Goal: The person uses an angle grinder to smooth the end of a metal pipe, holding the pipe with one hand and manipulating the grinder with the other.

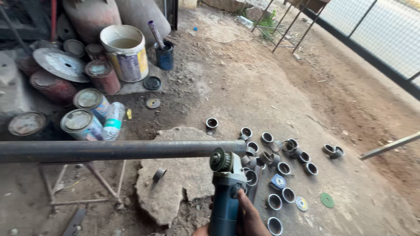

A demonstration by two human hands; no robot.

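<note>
My right hand (pixel 247 216) was wrapped round the blue angle grinder (pixel 226 192) at lower centre, its disc just under the horizontal steel pipe (pixel 118 150) end for cutting; my left hand was out of view.

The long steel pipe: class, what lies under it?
Under the pipe stand a metal trestle and a flat stone slab on dirt. The pipe covers the trestle's top.

Over by the wall a big white bucket (pixel 126 52) is standing, wearing a purple and yellow label. Round paint tins (pixel 82 124) with pale lids are sitting in front of it, one showing a blue label. A clear plastic bottle (pixel 113 121) with a teal band is lying between them.
</note>
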